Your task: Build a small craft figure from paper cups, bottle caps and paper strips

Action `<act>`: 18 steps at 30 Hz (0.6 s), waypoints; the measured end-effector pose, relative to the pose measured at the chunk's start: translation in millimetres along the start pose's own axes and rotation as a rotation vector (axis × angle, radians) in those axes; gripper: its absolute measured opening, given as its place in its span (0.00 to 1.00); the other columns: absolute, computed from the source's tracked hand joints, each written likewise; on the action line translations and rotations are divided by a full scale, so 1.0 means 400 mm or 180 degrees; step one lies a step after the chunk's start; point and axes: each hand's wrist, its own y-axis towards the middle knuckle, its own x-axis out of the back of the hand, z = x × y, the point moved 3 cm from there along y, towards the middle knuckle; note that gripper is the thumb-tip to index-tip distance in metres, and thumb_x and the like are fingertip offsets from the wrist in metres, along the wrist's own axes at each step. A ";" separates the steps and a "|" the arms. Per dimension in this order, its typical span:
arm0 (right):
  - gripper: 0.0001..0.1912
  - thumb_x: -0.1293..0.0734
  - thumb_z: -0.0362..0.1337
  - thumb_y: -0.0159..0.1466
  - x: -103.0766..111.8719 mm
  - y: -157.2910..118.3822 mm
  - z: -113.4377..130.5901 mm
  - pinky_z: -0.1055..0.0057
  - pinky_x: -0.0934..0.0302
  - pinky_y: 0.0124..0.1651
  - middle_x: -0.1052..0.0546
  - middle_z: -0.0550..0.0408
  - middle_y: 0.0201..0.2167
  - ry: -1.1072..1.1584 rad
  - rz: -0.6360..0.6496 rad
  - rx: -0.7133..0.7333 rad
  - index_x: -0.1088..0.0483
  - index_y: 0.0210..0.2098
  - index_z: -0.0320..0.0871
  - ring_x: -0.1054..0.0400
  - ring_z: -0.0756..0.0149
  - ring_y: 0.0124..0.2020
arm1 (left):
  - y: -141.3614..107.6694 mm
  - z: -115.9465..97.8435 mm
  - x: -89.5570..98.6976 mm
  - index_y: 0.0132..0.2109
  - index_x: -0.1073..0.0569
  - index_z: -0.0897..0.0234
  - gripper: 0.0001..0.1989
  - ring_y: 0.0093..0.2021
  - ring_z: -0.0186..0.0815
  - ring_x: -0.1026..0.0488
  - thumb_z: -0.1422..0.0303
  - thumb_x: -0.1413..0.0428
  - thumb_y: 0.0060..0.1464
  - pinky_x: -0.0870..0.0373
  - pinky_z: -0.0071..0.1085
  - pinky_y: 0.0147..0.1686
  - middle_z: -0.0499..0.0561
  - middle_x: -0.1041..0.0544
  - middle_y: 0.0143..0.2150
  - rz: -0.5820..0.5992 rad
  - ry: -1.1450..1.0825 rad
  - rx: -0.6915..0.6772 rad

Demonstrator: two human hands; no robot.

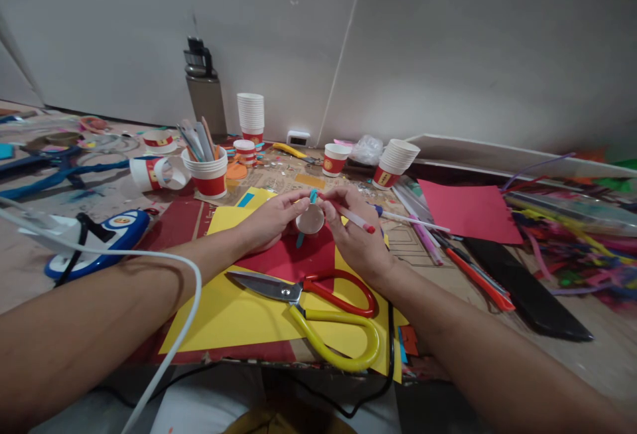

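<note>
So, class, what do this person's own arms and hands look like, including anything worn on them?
The left hand and right hand are gloveless, with no rings visible on the fingers. The left forearm and right forearm show no sleeves, watch or bracelet. A white cable crosses in front of the left forearm.

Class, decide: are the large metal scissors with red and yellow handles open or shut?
Shut: the scissors' metal blades lie together, one over the other, tapering to a single point.

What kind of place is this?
Probably a craft worktable: big red-and-yellow scissors on yellow paper, stacked paper cups, and a bundle of colorful strips.
</note>
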 end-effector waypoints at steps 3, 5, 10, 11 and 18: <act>0.06 0.39 0.39 0.67 0.000 -0.002 -0.001 0.66 0.36 0.40 0.26 0.52 0.36 0.0003 0.0012 -0.0020 0.35 0.41 0.44 0.31 0.64 0.36 | 0.001 0.002 -0.001 0.51 0.25 0.64 0.20 0.44 0.35 0.26 0.63 0.38 0.51 0.33 0.31 0.46 0.54 0.22 0.46 0.0020 0.0005 0.0013; 0.06 0.39 0.39 0.67 0.000 -0.002 -0.001 0.66 0.36 0.40 0.26 0.52 0.36 0.0007 0.0017 -0.0037 0.35 0.41 0.44 0.31 0.64 0.36 | 0.001 0.003 -0.001 0.52 0.25 0.64 0.20 0.43 0.34 0.26 0.63 0.38 0.52 0.33 0.30 0.46 0.54 0.22 0.46 0.0042 -0.0001 0.0014; 0.08 0.39 0.41 0.67 0.006 0.002 0.001 0.65 0.36 0.40 0.25 0.52 0.36 0.0016 -0.0021 -0.0043 0.34 0.41 0.45 0.30 0.63 0.37 | 0.000 0.001 0.001 0.52 0.25 0.63 0.19 0.39 0.31 0.27 0.63 0.39 0.53 0.31 0.28 0.42 0.53 0.22 0.45 -0.0033 0.0001 0.0036; 0.08 0.39 0.42 0.67 0.007 0.002 0.001 0.65 0.36 0.40 0.25 0.52 0.36 0.0016 -0.0037 -0.0046 0.34 0.41 0.45 0.30 0.63 0.37 | -0.001 0.000 0.001 0.52 0.26 0.63 0.20 0.38 0.31 0.27 0.63 0.39 0.53 0.31 0.28 0.42 0.53 0.22 0.45 -0.0063 0.0011 0.0047; 0.09 0.39 0.44 0.67 0.008 -0.001 0.004 0.64 0.35 0.41 0.25 0.52 0.36 0.0094 -0.0010 -0.0116 0.34 0.41 0.45 0.29 0.62 0.37 | -0.005 -0.007 -0.009 0.51 0.25 0.65 0.22 0.41 0.33 0.27 0.62 0.37 0.49 0.32 0.29 0.43 0.54 0.22 0.44 -0.0168 0.0026 0.0030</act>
